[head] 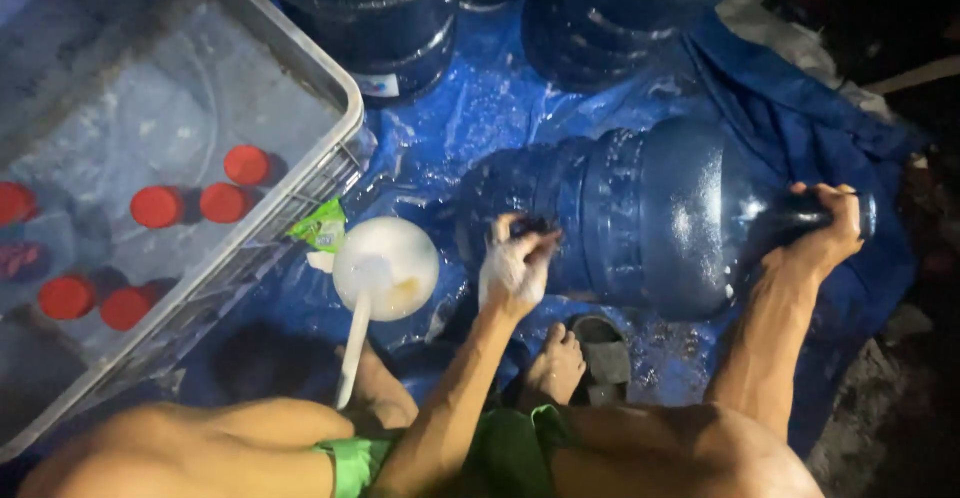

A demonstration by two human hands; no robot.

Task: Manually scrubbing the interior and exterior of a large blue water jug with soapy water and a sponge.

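A large dark blue water jug (640,218) lies on its side on a wet blue tarp (470,128) in front of me. My right hand (825,228) grips the jug's neck at the right end. My left hand (515,263), covered in soap foam, presses a small dark scrubber against the jug's side near its base. A white ladle (385,268) with foamy water sits on the tarp just left of my left hand, its handle pointing toward my knee.
A grey plastic crate (300,198) at left holds water and several red-capped bottles (158,206). More upright blue jugs (600,18) stand at the back. A green sachet (320,228) lies by the crate. My bare foot (555,363) and a sandal (605,353) rest below the jug.
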